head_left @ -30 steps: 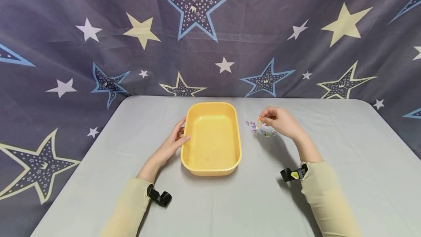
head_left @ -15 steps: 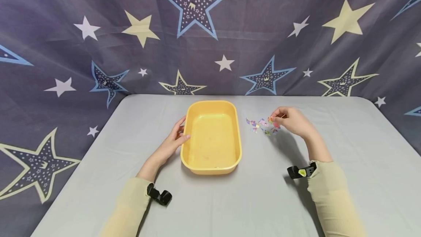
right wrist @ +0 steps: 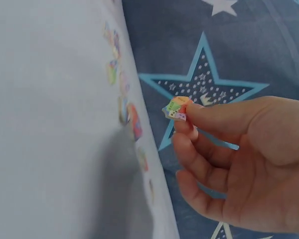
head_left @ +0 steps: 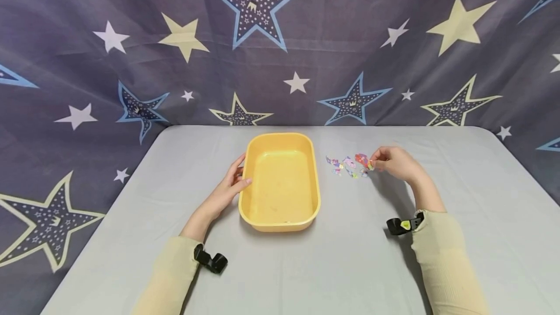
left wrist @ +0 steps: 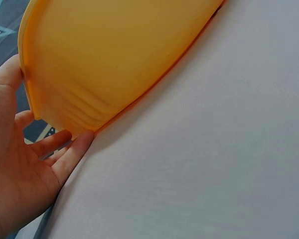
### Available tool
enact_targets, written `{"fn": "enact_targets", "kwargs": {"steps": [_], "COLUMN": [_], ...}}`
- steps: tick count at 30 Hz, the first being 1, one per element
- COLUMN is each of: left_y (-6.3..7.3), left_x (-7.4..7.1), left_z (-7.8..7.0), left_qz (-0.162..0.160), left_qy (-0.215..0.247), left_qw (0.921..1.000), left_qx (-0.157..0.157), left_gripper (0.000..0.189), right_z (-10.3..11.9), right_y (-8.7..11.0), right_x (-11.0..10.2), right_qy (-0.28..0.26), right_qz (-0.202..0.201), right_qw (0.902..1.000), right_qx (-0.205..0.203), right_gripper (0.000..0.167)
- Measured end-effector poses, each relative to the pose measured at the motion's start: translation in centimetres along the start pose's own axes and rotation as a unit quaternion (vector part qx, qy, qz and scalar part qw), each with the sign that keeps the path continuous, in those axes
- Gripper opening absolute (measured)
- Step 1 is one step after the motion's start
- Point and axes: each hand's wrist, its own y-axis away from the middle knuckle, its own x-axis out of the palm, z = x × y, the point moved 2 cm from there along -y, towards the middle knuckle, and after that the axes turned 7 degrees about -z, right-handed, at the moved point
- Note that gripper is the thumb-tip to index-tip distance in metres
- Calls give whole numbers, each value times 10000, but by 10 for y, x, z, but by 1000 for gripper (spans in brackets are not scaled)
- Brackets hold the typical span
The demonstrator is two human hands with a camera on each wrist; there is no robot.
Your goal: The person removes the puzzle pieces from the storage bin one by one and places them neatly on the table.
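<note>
My left hand [head_left: 225,191] holds the left side of a deep yellow plastic tub [head_left: 284,183]. Its thumb lies on the rim, as the left wrist view shows, while the fingers press the outer wall [left wrist: 74,107]. To the right of the tub, my right hand [head_left: 395,163] pinches a small multicoloured sticker [right wrist: 176,108] between thumb and fingertips, raised over the table in the right wrist view. Just left of these fingertips, several colourful stickers [head_left: 349,162] lie scattered, among them a mostly red one [head_left: 362,160].
The table has a pale grey cloth [head_left: 306,271]. Behind it hangs a dark curtain [head_left: 319,28] printed with stars. Black camera mounts sit on the left wrist [head_left: 211,260] and the right wrist [head_left: 404,226].
My right hand has moved right across the scattered stickers, still pinching a sticker, and has uncovered the red one. The left hand keeps its place on the tub.
</note>
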Motion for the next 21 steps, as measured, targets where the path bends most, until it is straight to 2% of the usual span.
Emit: {"fn": "enact_targets", "kwargs": {"steps": [14,21], "left_y": [-1,-1], "left_x": [0,0], "left_z": [7,5], "left_qz": [-76,-91], "left_qy": [-67,-15], "left_qw": [9999,9999], "left_qx": [87,85], "left_gripper": [68,68], "right_z": [-29,-33], "right_y": [-2,-2], "right_x": [3,4], "right_qy": [33,-32], "right_qz": [320,247], "right_qw": [9982,9972], "right_qx": [509,702], "right_gripper": [14,17]}}
